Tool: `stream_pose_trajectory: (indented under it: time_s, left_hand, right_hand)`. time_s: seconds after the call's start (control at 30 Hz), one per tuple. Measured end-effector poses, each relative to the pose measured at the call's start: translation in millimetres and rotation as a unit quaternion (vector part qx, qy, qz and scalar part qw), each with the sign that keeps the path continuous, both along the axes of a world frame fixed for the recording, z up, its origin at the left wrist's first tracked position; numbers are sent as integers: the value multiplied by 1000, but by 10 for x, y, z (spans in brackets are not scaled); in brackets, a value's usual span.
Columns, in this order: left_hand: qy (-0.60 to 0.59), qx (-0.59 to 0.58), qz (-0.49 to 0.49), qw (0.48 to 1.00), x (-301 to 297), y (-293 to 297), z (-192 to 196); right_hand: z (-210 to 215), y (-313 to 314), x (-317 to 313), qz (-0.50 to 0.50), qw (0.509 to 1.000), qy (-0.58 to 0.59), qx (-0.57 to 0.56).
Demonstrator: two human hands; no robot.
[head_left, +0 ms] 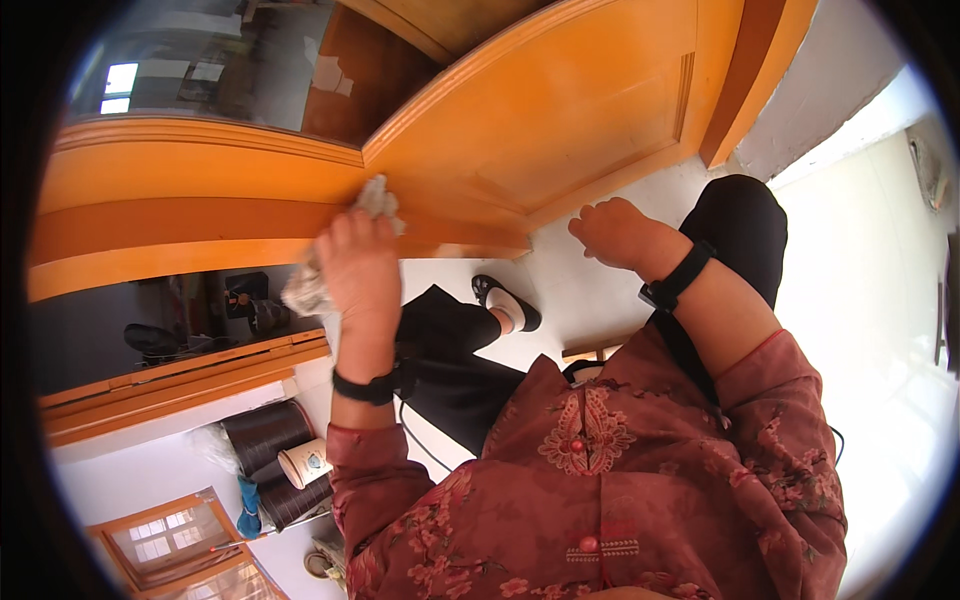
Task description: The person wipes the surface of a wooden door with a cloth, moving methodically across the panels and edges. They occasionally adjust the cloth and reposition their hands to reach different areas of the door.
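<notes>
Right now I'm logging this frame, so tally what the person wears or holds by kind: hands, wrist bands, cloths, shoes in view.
Hands: 2, left hand and right hand
Black wrist bands: 2, left wrist band and right wrist band
Cloths: 1, pale cloth pressed on the orange wooden door
Shoes: 1, black shoe
Total: 6

Lighting and picture quality: bright daylight, sharp centre.
Right floor (pixel 880 330) glares white; fisheye bends edges; black rim vignette.
</notes>
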State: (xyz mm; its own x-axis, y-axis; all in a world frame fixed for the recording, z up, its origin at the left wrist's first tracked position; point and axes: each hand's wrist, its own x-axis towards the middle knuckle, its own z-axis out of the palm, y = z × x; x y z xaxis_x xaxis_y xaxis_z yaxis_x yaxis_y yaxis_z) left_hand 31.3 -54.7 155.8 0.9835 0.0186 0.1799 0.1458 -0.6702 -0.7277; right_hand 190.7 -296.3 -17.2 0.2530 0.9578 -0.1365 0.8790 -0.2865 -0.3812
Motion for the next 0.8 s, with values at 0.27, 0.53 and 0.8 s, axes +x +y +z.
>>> stream_pose_trajectory:
  time_s: [0.27, 0.53, 0.8]
  left_hand:
    - [197, -49, 99, 974, 337, 46, -1402]
    - [297, -181, 133, 928, 420, 189, -2872]
    - [269, -247, 149, 919, 470, 245, -3386]
  right_hand:
    - [21, -53, -4, -28, 999, -8, 20]
    - [-36, -69, 33, -37, 996, -29, 70]
    - [-81, -37, 94, -23, 999, -35, 20]
